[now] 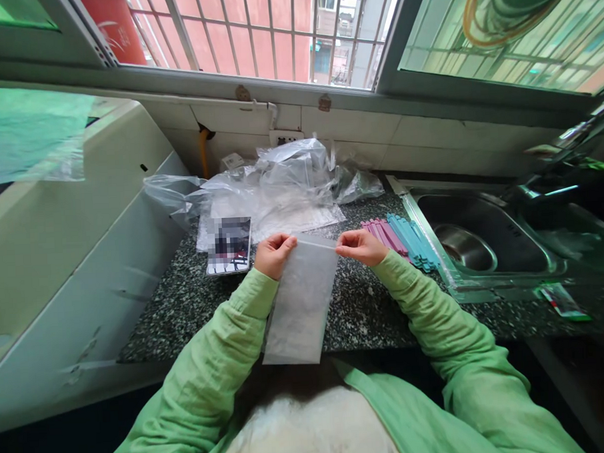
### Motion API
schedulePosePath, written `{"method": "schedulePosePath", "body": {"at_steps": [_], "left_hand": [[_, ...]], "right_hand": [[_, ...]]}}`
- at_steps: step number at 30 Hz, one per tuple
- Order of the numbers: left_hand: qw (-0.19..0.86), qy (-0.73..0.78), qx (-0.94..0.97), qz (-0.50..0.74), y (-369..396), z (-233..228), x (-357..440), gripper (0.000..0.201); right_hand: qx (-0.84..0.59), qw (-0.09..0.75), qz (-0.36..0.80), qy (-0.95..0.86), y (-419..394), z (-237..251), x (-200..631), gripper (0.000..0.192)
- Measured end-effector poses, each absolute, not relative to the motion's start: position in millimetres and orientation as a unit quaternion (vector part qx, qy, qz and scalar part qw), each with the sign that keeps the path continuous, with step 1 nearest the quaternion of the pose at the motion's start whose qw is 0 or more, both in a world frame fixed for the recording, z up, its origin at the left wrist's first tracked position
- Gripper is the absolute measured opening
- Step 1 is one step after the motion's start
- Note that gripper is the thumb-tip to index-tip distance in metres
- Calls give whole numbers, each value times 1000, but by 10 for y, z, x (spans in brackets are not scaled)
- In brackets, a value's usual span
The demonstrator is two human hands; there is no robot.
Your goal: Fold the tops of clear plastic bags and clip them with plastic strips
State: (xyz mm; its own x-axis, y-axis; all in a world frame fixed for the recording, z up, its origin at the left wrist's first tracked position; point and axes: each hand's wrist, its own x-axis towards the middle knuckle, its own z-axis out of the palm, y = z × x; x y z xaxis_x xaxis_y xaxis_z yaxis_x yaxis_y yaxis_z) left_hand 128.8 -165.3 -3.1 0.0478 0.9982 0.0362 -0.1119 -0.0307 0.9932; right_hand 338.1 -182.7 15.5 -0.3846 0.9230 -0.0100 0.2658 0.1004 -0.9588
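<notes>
Left hand (273,253) and right hand (359,245) each pinch a top corner of a clear zip bag (301,303) between their fingers. Bag hangs over the desk (365,304) edge; coloured sticks (400,239) just right.

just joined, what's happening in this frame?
A person in green sleeves holds a clear zip bag by its top edge, left hand and right hand pinching the two upper corners. The bag hangs down over the edge of the speckled counter. Pink and teal sticks lie beside the right hand, next to the sink. A pile of crumpled clear plastic and a phone sit behind.
</notes>
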Motion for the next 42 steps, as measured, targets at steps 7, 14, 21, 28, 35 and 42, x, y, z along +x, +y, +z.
{"method": "schedulePosePath", "body": {"at_steps": [7,14,21,28,35,42], "left_hand": [[538,438,492,526,-1639,-49,1287,32],[538,429,512,514,-1651,-33,1301,30],[539,431,515,508,-1681,14,1312,30],[529,410,547,503,-1682,-1,1305,29],[532,411,543,502,-1702,34,1299,29],[533,414,550,492,-1726,39,1304,28]], "right_hand": [[-434,302,529,-664,-1791,109,3409,40],[-441,284,556,-645,-1819,120,3382,43],[-441,297,562,-634,-1827,122,3381,41],[-448,280,556,-642,-1819,109,3386,42],[-453,257,569,-636,-1845,147,3340,43],[-439,288,558,-643,-1851,109,3298,40]]}}
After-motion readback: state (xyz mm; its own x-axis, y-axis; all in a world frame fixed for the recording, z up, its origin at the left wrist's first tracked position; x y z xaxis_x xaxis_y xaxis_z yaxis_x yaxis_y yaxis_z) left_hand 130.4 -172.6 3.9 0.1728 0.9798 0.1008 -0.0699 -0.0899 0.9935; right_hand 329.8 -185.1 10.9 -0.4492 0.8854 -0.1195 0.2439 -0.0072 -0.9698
